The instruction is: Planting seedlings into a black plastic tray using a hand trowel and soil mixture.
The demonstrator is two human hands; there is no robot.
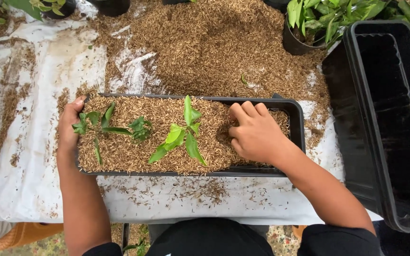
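I take the long black rectangular plastic planter tray as my reference; it lies crosswise on the white, husk-strewn sheet in front of me and is filled level with tan rice-husk bedding. My left hand clasps the tray's left end, thumb hooked over the rim at the far corner and palm pressed flat against the outer wall, so it is closed on the tray itself. My right hand is inside the tray toward its right end, fingers curled and pushed down into the husk; I cannot tell whether anything is pinched beneath them, since the fingertips are buried. Two seedlings stand in the husk between my hands: a small dark-green leafy seedling in the tray's left half, just beside my left thumb, and a taller bright-green seedling with broad leaves near the tray's middle, close to my right hand but not touching it. Beyond the tray's far rim a big loose heap of the same tan husk spreads over the sheet. To the tray's right sits an empty black rectangular planter box, and past the far right corner a black round pot of green foliage.
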